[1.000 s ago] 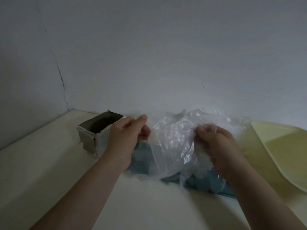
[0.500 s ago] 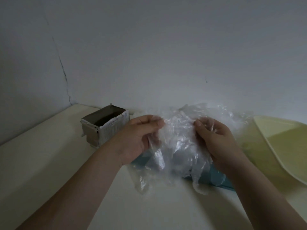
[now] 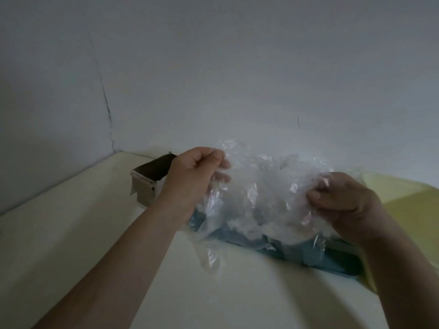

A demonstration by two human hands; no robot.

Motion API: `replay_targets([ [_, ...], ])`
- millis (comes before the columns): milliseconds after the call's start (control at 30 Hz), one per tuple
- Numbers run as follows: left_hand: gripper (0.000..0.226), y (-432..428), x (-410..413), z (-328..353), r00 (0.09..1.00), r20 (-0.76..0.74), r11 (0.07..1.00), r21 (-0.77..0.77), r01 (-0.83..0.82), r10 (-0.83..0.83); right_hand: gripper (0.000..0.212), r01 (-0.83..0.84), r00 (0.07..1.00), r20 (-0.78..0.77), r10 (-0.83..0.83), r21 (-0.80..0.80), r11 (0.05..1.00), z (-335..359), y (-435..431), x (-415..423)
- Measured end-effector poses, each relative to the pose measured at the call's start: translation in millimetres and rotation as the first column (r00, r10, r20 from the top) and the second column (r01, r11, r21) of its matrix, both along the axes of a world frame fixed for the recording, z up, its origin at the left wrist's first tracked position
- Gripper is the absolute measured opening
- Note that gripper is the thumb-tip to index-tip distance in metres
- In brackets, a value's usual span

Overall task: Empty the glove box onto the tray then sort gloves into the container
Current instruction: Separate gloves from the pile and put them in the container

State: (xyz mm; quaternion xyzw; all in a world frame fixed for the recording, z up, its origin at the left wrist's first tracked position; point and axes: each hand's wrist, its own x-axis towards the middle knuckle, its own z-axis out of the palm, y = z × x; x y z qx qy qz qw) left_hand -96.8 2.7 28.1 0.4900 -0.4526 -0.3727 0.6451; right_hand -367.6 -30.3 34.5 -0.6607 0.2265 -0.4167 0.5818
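Observation:
A heap of clear plastic gloves point(image 3: 263, 198) lies on a blue tray point(image 3: 332, 260) in the middle of the table. My left hand point(image 3: 194, 176) pinches the upper left edge of a clear glove and holds it up. My right hand point(image 3: 344, 205) grips the right side of the same crumpled plastic. One glove's fingers hang down over the tray's front edge point(image 3: 211, 252). The open cardboard glove box point(image 3: 147, 186) stands at the left, partly hidden behind my left wrist.
A pale yellow container point(image 3: 408, 200) sits at the right edge of the cream table point(image 3: 71, 233). The wall corner with a crack runs close behind the box and the tray.
Both hands rose and spread apart, lifting and stretching the clear plastic between them. The left hand moved up in front of the box.

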Motion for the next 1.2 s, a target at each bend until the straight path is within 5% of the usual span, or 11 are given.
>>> replay_targets([
  [233,0.006,18.7,-13.9,13.0,0.99,0.136,0.999,0.001,-0.038,0.038,0.047,-0.068,0.983,-0.174,0.059,-0.042,0.997,15.6,20.2,0.1],
  [433,0.026,33.6,-20.8,17.7,0.877,-0.158,0.884,0.042,0.465,-0.453,0.02,0.198,0.966,-0.149,-0.21,-0.096,0.976,13.6,35.7,6.0],
  [567,0.038,40.3,-26.0,22.6,0.806,-0.166,0.819,-0.011,0.574,-0.568,0.024,0.14,0.986,-0.094,-0.135,0.046,0.989,13.2,39.6,4.1],
  [633,0.013,41.0,-30.8,22.4,0.852,-0.059,0.853,0.001,0.522,-0.521,0.007,0.063,0.998,-0.005,-0.063,0.143,0.988,13.6,41.0,4.7],
  [767,0.009,36.7,-35.0,11.1,0.931,0.152,0.943,0.045,0.329,-0.332,0.02,0.131,0.991,0.011,-0.137,0.21,0.969,17.5,40.5,9.0],
  [1033,0.018,37.8,-3.7,-15.6,0.865,0.453,0.964,0.237,0.118,-0.217,0.018,0.394,0.917,-0.041,-0.396,0.231,0.889,31.3,26.8,-6.7],
  [1100,0.037,35.0,-1.7,-10.8,0.904,0.366,0.949,0.292,0.115,-0.222,0.017,0.352,0.936,-0.059,-0.347,0.161,0.922,34.5,26.1,-10.2],
  [1200,0.065,30.4,-18.2,0.8,0.92,-0.019,0.854,0.365,0.37,-0.391,0.012,0.202,0.973,-0.127,-0.193,0.057,0.978,38.5,25.6,-7.8],
])
